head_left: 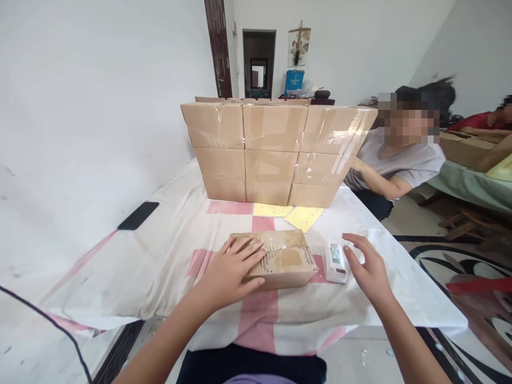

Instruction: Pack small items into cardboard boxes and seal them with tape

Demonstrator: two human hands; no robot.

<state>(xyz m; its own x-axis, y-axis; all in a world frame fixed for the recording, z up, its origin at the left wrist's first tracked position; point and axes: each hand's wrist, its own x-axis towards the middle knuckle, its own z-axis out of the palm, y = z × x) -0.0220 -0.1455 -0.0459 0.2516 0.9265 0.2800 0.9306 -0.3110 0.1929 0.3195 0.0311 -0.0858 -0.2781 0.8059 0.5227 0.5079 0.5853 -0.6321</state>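
A small taped cardboard box (290, 261) lies on the cloth-covered table in front of me. My left hand (236, 266) rests on its left end with the fingers spread across the top; the hand is open. To the right of the box stands a small clear plastic container (335, 264) with a printed label inside. My right hand (366, 264) hovers just beside this container, fingers apart and holding nothing. Beyond the small box, two yellow cards (306, 217) lie partly overlapping at the foot of a stack of cartons.
Several cardboard cartons (272, 152) form a tall stacked wall across the table's far side. A black phone (138, 215) lies at the left. Another person (404, 154) sits beyond the right edge. Pink-and-white cloth (172, 277) covers the table, and a black cable (52, 322) hangs at lower left.
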